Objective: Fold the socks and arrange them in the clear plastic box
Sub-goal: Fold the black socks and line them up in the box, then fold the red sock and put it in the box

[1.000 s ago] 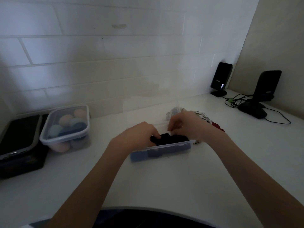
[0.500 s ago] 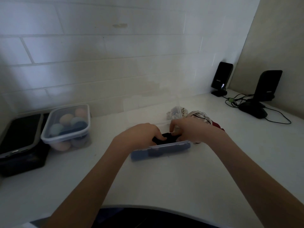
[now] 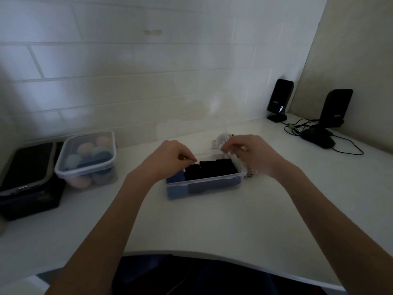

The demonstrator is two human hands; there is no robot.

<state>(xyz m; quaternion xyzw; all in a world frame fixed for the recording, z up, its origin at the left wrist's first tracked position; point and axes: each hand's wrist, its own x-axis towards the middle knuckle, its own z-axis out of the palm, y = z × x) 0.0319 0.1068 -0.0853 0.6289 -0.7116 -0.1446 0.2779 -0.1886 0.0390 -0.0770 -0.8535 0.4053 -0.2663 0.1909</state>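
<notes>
Your left hand [image 3: 170, 158] covers far left corner of clear plastic box [image 3: 204, 184]; fingertip grip unreadable. Your right hand [image 3: 248, 154] hides most of pale patterned sock bundle [image 3: 220, 140] behind box (pattern too blurred). Dark flat device [image 3: 25, 167] cut off at left edge.

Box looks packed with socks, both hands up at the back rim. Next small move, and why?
Probably swing the clear lid forward and down. Dark folded socks and a blue one fill the plastic box, and the left hand and right hand sit at the back rim where the raised lid hinges.
</notes>
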